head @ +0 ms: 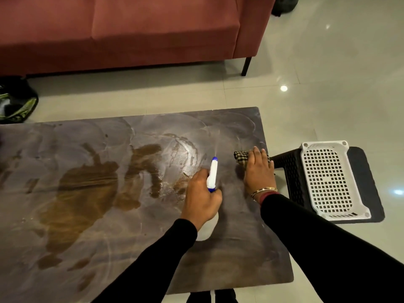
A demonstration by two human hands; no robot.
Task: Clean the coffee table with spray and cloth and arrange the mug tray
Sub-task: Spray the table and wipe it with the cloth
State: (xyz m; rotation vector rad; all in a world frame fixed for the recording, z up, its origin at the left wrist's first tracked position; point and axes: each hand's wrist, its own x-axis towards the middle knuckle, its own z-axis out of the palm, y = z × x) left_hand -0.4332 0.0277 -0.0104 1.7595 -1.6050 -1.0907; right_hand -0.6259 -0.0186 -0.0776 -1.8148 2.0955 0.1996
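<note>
The dark coffee table fills the lower left, its top streaked with wet smears and brown dry patches. My left hand grips a white spray bottle with a blue nozzle that points toward the table's far right, and a thin mist shows above the nozzle. My right hand presses flat on a checked cloth at the table's right edge. A white perforated tray lies on a dark stool beside the table. No mugs are in view.
A red sofa stands beyond the table across a strip of tiled floor. A black and green bag sits on the floor at far left. The dark stool touches the table's right edge.
</note>
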